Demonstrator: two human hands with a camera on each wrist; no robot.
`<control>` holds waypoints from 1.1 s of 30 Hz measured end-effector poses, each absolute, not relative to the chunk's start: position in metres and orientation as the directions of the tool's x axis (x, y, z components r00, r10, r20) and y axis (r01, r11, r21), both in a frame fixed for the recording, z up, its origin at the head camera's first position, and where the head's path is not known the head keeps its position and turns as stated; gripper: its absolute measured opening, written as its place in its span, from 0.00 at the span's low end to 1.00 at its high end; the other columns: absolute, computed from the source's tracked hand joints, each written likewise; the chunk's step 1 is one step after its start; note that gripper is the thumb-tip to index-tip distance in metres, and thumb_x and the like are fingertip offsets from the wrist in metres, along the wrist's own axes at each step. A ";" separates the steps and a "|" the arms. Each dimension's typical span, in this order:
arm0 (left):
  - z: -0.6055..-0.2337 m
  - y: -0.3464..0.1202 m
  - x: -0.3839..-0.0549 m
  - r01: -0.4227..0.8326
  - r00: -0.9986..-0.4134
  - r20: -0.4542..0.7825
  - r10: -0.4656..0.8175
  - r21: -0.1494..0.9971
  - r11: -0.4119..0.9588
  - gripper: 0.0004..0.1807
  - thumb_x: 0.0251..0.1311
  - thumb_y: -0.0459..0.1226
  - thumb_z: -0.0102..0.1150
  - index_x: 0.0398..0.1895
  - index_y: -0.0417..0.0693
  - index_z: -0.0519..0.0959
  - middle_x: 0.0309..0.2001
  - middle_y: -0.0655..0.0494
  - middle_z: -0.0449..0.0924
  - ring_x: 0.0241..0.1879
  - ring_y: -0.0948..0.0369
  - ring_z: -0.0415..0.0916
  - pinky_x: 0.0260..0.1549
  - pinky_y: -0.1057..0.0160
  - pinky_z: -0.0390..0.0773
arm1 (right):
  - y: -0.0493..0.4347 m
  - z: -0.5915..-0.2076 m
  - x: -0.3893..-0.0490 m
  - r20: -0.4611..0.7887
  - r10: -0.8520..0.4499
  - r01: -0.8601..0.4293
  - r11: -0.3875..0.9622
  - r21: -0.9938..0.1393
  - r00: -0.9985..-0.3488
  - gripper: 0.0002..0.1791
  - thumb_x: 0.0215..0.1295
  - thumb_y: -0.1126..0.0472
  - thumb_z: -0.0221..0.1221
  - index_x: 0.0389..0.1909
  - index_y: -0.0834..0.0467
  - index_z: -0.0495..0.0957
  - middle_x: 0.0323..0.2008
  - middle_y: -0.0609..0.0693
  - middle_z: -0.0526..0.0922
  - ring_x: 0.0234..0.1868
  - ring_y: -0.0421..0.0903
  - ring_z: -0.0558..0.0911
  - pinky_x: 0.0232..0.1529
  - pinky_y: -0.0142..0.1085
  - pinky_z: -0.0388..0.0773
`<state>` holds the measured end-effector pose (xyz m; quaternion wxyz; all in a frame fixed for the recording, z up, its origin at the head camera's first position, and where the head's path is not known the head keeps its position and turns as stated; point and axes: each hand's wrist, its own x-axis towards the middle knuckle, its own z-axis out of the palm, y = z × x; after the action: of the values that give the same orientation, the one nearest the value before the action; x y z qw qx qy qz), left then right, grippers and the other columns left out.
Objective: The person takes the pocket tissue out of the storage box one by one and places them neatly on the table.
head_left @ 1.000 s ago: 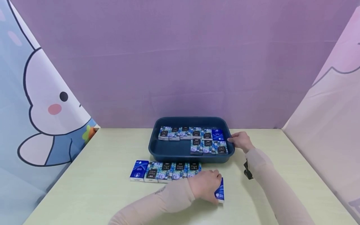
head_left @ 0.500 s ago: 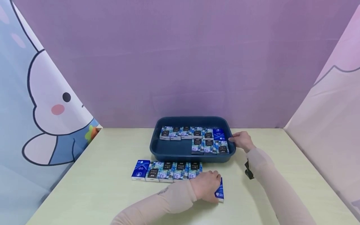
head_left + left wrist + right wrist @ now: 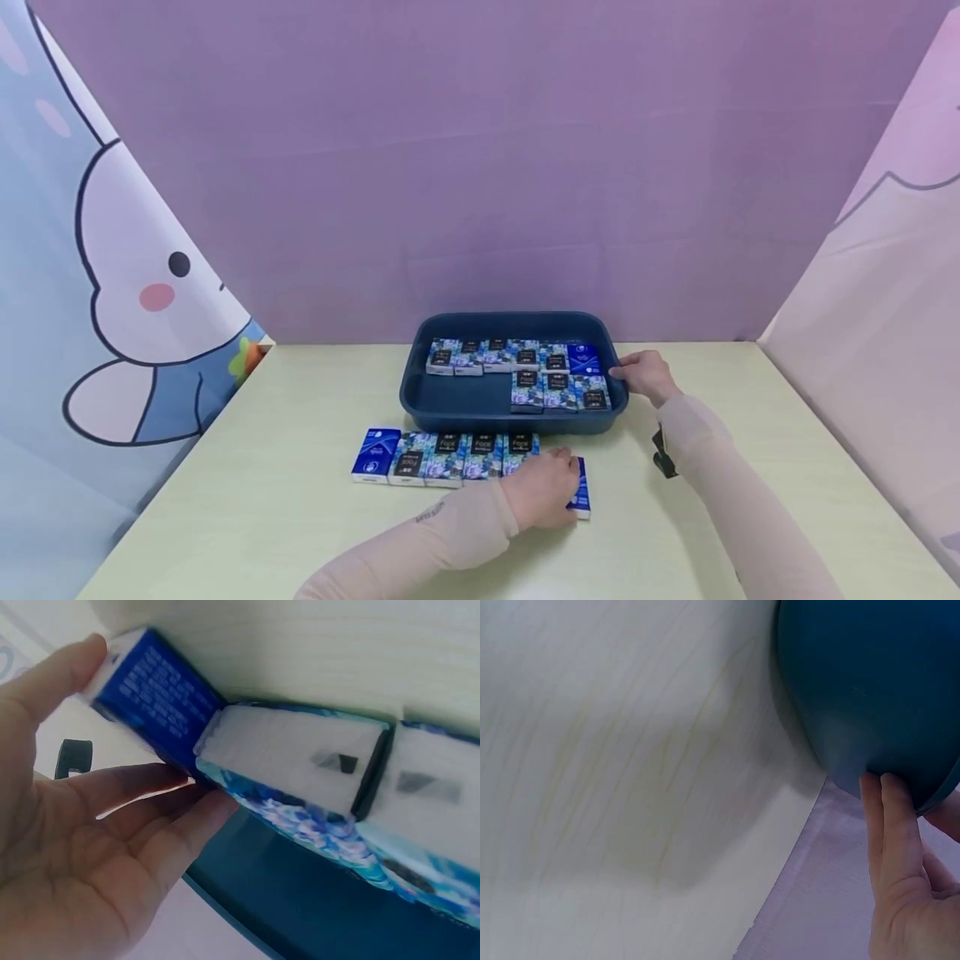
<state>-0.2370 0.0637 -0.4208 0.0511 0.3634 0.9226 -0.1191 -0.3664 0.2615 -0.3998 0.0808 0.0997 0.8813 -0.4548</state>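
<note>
My left hand (image 3: 540,490) holds a blue tissue pack (image 3: 581,493) at the right end of a row on the table. In the left wrist view the thumb is on one end of this blue pack (image 3: 161,697), and the fingers reach its far end, beside a floral tissue pack (image 3: 292,750). The row has several floral packs (image 3: 444,461) and another blue pack (image 3: 376,454) at its left end; my left hand hides part of it. My right hand (image 3: 647,377) grips the right rim of a dark blue tray (image 3: 465,398), fingers against its outer wall (image 3: 855,735).
Floral packs (image 3: 497,355) and one blue pack (image 3: 582,359) lie flat in the tray, in a back row and a front-right group. The tray's front-left floor is bare. Behind the table (image 3: 300,517) hangs a purple cloth (image 3: 480,167). A black strap (image 3: 663,454) is at my right wrist.
My left hand has slid the blue pack away from me and slightly left, up against the row. The right hand and the tray stay put.
</note>
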 end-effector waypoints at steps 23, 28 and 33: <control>-0.427 0.061 -0.237 0.666 -0.729 -0.050 0.682 -0.283 0.691 0.23 0.58 0.42 0.56 0.57 0.44 0.73 0.57 0.49 0.73 0.55 0.59 0.73 0.42 0.66 0.80 | 0.260 -0.398 -0.364 -0.236 0.105 0.252 0.577 -0.777 -0.966 0.22 0.65 0.62 0.53 0.55 0.72 0.68 0.53 0.68 0.73 0.48 0.56 0.79 0.50 0.44 0.77; -0.428 0.061 -0.239 0.663 -0.727 -0.040 0.686 -0.299 0.686 0.24 0.58 0.43 0.57 0.57 0.44 0.73 0.57 0.47 0.73 0.54 0.58 0.73 0.43 0.68 0.79 | 0.260 -0.399 -0.365 -0.233 0.104 0.249 0.578 -0.777 -0.967 0.22 0.65 0.62 0.53 0.55 0.72 0.69 0.53 0.68 0.74 0.48 0.56 0.80 0.50 0.44 0.77; -0.428 0.060 -0.240 0.657 -0.729 -0.034 0.683 -0.316 0.685 0.24 0.59 0.43 0.57 0.57 0.44 0.73 0.58 0.47 0.73 0.54 0.58 0.74 0.42 0.68 0.79 | 0.261 -0.399 -0.367 -0.247 0.110 0.264 0.573 -0.776 -0.963 0.22 0.65 0.62 0.52 0.56 0.71 0.68 0.54 0.68 0.73 0.49 0.56 0.79 0.52 0.45 0.75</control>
<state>-0.2400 0.0604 -0.4282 -0.0432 0.3654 0.9169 -0.1549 -0.3666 0.2607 -0.3987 0.0858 0.1060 0.8828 -0.4495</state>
